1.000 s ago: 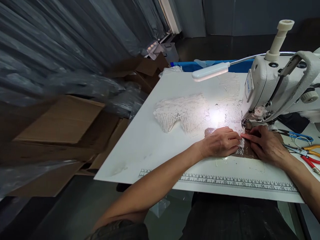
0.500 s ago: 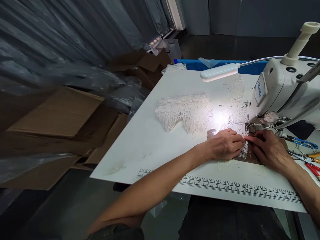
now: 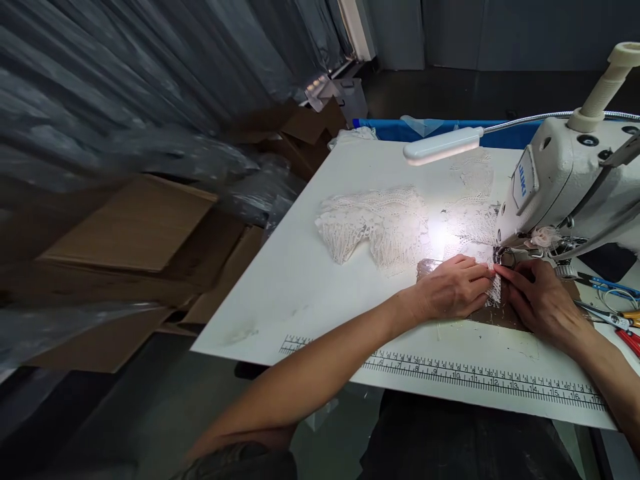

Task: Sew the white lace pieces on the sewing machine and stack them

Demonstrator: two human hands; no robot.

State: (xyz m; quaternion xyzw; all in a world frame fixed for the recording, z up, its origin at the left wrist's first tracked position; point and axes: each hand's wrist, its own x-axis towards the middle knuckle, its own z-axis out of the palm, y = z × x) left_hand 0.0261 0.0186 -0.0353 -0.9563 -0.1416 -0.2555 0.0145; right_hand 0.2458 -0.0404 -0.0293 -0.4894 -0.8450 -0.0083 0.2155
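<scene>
A strip of white lace (image 3: 471,221) runs under the needle area of a white sewing machine (image 3: 555,180). Its near end hangs between my two hands, just in front of the presser foot (image 3: 499,255). My left hand (image 3: 456,288) lies on the lace from the left, fingers bent and pressed together on its edge. From the right, my right hand (image 3: 540,299) pinches the same lace with its thumb and forefinger close to the foot. The fingertips partly hide the cloth. Another gathered piece of lace (image 3: 375,223) rests on the table left of the machine.
A lit lamp (image 3: 443,147) hangs over the white table (image 3: 310,280), whose front edge bears a printed ruler (image 3: 475,380). Blue-handled scissors (image 3: 615,287) and red-handled snips (image 3: 629,340) lie at the right. Cardboard boxes (image 3: 135,220) stand beyond the left edge.
The view has shifted slightly, so the table sits a little further right. The lace end between my hands has moved slightly toward the machine; both hands keep their hold.
</scene>
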